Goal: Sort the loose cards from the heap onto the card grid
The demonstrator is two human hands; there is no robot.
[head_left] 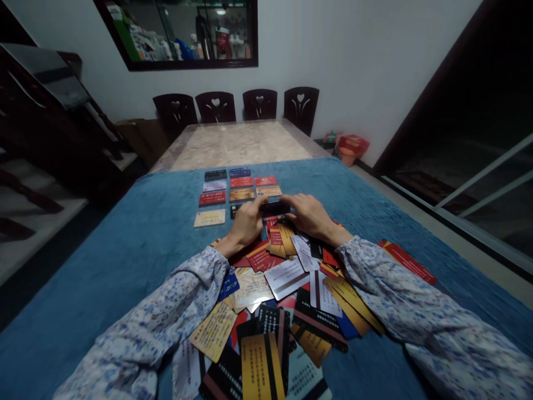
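A black card (275, 208) lies between my two hands at the near end of the rows. My left hand (246, 223) pinches its left edge with thumb and finger. On the opposite edge, the curled fingers of my right hand (308, 215) close around the corner. Whether it is one card or a small stack, I cannot tell. Beyond my hands are rows of cards, among them an orange card (268, 191), a red card (265, 180) and a cream card (210, 218). Below my wrists spreads a loose, overlapping heap of cards, with a gold card (261, 364) and a white card (285, 278) on top.
A blue cloth (166, 228) covers the near part of the table (250, 141). Off to the right lies a red card (410, 261) near my right sleeve. Several dark chairs (260, 104) stand at the far end, and a red bag (353, 144) sits on the floor.
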